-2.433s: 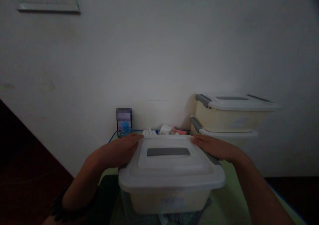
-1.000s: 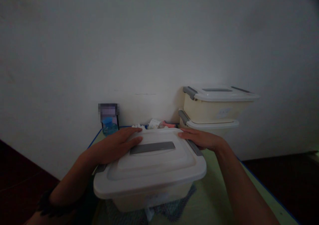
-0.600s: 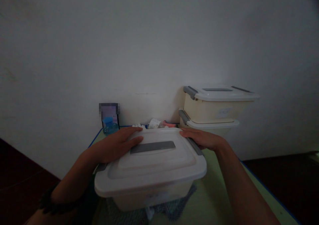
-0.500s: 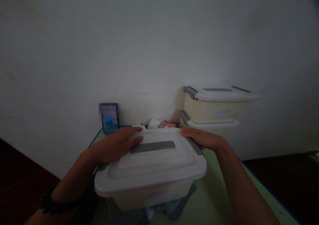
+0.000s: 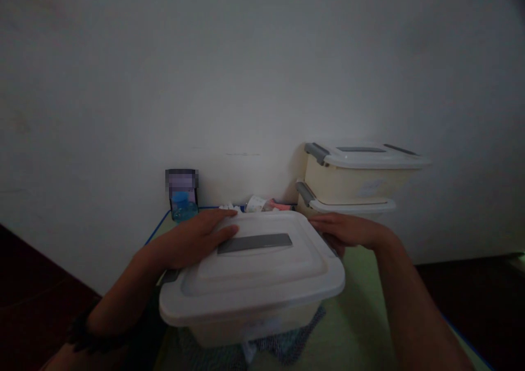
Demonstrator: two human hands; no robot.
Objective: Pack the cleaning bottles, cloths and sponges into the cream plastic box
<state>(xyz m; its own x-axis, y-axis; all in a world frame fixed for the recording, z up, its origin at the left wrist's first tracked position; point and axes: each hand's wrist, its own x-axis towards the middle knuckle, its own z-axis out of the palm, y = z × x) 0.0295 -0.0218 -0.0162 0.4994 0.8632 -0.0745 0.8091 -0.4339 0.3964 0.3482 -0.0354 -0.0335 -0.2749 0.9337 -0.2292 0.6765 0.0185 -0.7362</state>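
As left hand (image 5: 194, 241) covers lid (image 5: 262, 275), bins (image 5: 356, 182) nearby.

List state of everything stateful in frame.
front bin: lid on.
left hand: open, flat on lid.
right hand: at bin's right end, grip unclear.
stacked bins: two, both lidded.
blue bottle: upright, capped.

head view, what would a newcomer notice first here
The white-lidded storage box in the near centre, on the green table, with the left hand flat on its lid and the right hand at its right edge. Behind on the right, two matching boxes stand stacked against the wall.
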